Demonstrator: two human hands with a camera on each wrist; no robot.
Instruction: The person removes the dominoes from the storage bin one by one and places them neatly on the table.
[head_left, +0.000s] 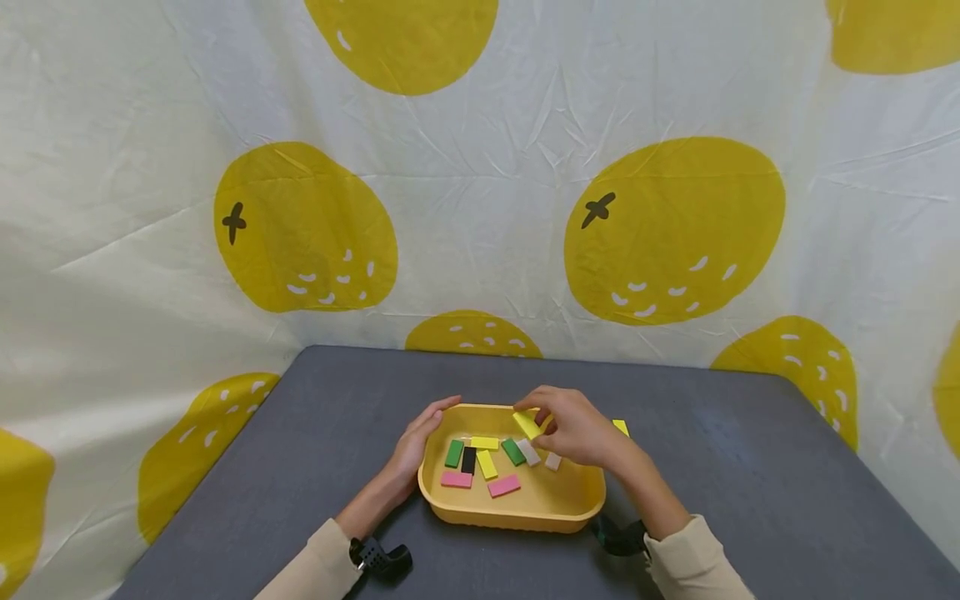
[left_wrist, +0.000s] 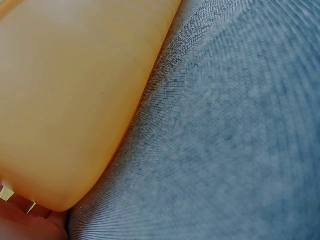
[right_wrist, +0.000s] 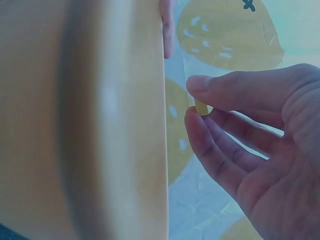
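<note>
My right hand (head_left: 577,427) pinches a yellow block (head_left: 527,424) between thumb and fingertips, above the far right part of a yellow plastic tub (head_left: 543,521). In the right wrist view, only a narrow end of this block (right_wrist: 201,107) shows between the fingers. My left hand (head_left: 411,446) lies against the tub's left side, its fingers stretched along the far left corner. In the tub lie two pink blocks (head_left: 504,486), two green blocks (head_left: 454,453), a black block (head_left: 468,460), two yellow blocks (head_left: 484,443) and pale blocks (head_left: 528,452).
Another yellow block (head_left: 620,427) lies on the dark grey table (head_left: 720,467), just beyond my right hand and outside the tub. Behind the table hangs a white curtain (head_left: 480,233) printed with large yellow fruit. Each wrist wears a black camera strap (head_left: 381,558).
</note>
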